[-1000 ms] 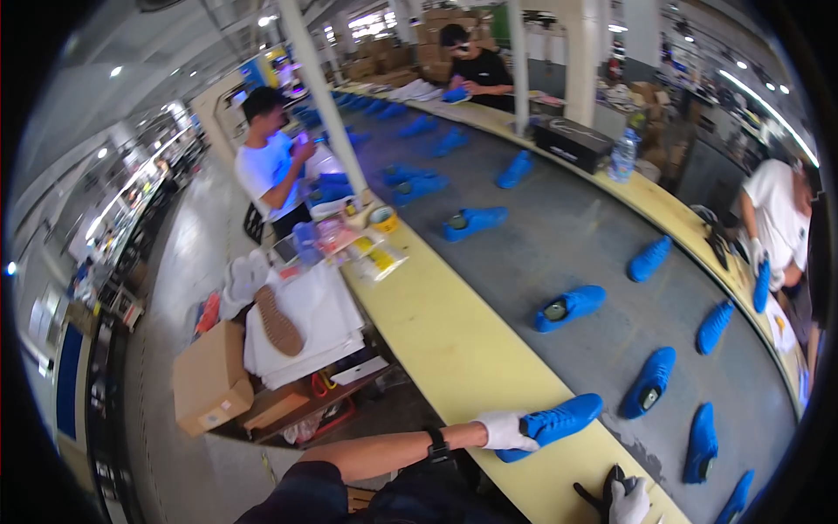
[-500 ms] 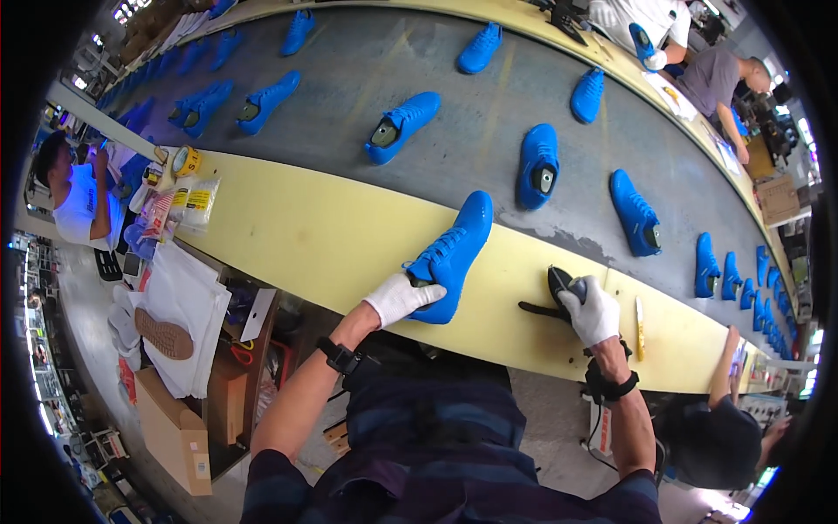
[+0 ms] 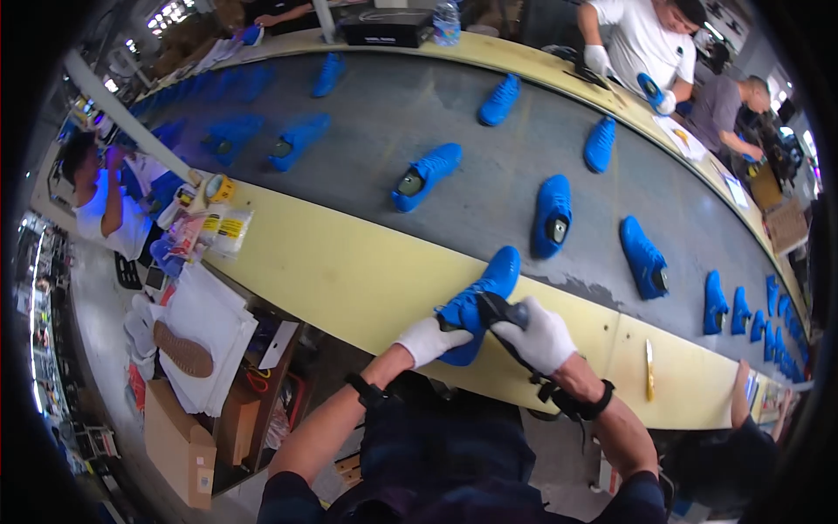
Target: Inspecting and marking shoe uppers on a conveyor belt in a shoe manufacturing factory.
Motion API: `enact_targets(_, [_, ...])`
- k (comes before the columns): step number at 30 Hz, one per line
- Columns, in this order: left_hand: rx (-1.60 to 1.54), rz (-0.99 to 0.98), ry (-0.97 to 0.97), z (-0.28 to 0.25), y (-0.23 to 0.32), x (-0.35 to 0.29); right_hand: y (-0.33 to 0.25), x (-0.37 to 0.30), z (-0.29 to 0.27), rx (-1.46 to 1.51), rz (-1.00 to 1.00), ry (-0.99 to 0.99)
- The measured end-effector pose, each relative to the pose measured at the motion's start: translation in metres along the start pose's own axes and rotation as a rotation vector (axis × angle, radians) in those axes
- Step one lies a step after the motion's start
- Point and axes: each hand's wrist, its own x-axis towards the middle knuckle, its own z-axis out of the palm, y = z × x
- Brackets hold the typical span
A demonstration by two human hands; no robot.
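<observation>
Slippage is the main hazard judged at this stage. A blue sneaker is held at the near edge of the yellow counter, its heel end overhanging toward the person and its toe pointing at the grey conveyor belt. The gloved left hand is closed around the heel end from the left. The gloved right hand is wrapped in a closed grip on a black hand tool, whose head is pressed against the shoe near its opening. If the left-hand grip loosens, the shoe could be tipped off the counter edge. If the tool head skids on the fabric upper, the upper could be marked, or the left hand, just beside the tool, could be struck.

A yellow-handled knife lies on the counter to the right, near the right forearm, and could be knocked off by an elbow movement.

Limits of the view are noted as follows. The working end of the tool is hidden between hand and shoe, so its type cannot be told. The sole of the held shoe is not visible. The contact between the left fingers and the shoe is partly covered. More blue shoes on the belt are bent by lens distortion, and the far workers are cut off at the rim.
</observation>
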Motion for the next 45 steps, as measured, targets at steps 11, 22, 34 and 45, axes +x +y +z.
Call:
enact_targets(11, [0.511, 0.159, 0.420, 0.080, 0.050, -0.010, 0.184, -0.051, -0.044, -0.263, 0.304, 0.335])
enact_targets(22, [0.494, 0.161, 0.369, 0.105, 0.045, 0.000, 0.195, -0.038, -0.035, -0.322, 0.090, 0.277])
enact_targets(34, [0.487, 0.311, 0.429, 0.125, 0.047, -0.007, 0.169, -0.040, -0.039, -0.309, 0.194, 0.216])
enact_targets(45, [-0.590, 0.266, -0.001, -0.081, 0.022, -0.070, 0.180, -0.048, -0.032, -0.417, 0.128, 0.395])
